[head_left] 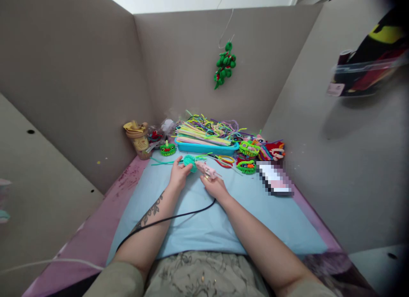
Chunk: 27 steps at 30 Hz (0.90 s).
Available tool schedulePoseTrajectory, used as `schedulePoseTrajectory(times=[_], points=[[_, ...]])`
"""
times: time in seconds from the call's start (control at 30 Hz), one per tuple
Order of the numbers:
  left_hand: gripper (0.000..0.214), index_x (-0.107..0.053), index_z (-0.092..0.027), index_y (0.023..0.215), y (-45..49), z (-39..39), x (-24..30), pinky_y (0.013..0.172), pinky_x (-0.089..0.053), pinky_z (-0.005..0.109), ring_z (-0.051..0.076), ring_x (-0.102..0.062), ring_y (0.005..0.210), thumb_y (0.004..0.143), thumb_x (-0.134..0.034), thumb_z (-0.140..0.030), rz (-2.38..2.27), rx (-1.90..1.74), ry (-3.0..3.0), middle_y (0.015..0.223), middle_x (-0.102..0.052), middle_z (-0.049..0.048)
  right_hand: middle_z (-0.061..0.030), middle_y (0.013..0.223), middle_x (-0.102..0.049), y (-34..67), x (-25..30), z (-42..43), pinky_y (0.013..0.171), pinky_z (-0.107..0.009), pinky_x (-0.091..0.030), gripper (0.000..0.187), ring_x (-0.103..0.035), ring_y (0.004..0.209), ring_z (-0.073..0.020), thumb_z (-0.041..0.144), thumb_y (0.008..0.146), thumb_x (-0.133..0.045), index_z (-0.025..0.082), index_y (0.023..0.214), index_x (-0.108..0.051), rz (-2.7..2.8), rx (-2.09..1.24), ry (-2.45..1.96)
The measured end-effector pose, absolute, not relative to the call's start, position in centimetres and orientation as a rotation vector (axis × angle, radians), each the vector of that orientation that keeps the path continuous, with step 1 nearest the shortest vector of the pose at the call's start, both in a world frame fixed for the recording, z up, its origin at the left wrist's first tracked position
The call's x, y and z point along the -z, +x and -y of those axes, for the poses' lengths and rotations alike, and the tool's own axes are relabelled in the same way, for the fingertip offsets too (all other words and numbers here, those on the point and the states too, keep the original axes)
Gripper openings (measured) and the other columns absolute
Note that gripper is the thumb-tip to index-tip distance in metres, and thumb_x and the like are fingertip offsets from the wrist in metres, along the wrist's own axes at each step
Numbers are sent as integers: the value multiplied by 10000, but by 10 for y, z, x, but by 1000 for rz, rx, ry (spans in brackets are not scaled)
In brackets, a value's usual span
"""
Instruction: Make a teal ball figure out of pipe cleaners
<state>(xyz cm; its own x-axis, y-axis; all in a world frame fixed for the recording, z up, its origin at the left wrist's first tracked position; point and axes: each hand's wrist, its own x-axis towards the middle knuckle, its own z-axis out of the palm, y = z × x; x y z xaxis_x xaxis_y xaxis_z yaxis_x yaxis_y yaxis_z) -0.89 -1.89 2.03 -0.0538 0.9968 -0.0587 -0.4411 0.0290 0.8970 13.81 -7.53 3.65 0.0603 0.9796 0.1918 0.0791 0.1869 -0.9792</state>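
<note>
My left hand is closed on a teal pipe-cleaner piece, a small round fuzzy shape with loose teal strands trailing left. My right hand grips a pink glue gun whose nozzle points left at the teal piece. A black cord runs from the gun back across the light blue mat under my left forearm. Both hands rest low over the far half of the mat.
A blue tray of pastel pipe cleaners sits behind the hands, with a loose tangle beyond it. Green fuzzy figures and red-green ones lie around. A tan cup stands far left. A green ornament hangs above. Cardboard walls enclose the desk.
</note>
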Motion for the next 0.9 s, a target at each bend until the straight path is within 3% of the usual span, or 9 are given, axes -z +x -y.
schedulePoseTrajectory(times=[0.3, 0.63, 0.9], points=[[845, -357, -195, 1235, -8, 18, -19, 696, -478, 269, 118, -623, 664, 520, -803, -245, -907, -1414, 797, 789, -649, -5, 24, 978, -696, 137, -34, 75, 789, -380, -550, 392, -644, 867, -234, 197, 618, -650, 311, 991, -687, 1261, -1003, -1136], [860, -357, -200, 1228, -10, 16, -18, 706, -471, 281, 125, -620, 679, 502, -815, -260, -910, -1426, 789, 810, -657, 4, 34, 859, -707, 138, -32, 75, 795, -316, -533, 367, -645, 890, -212, 224, 678, -601, 311, 1025, -686, 1432, -820, -1242], [844, -366, -171, 1245, -12, 16, -18, 577, -420, 217, 104, -584, 587, 520, -794, -234, -928, -1495, 855, 770, -657, 16, 20, 995, -704, 136, -35, 75, 907, -282, -481, 414, -620, 1010, -208, 204, 728, -559, 280, 1125, -648, 1571, -701, -1471]])
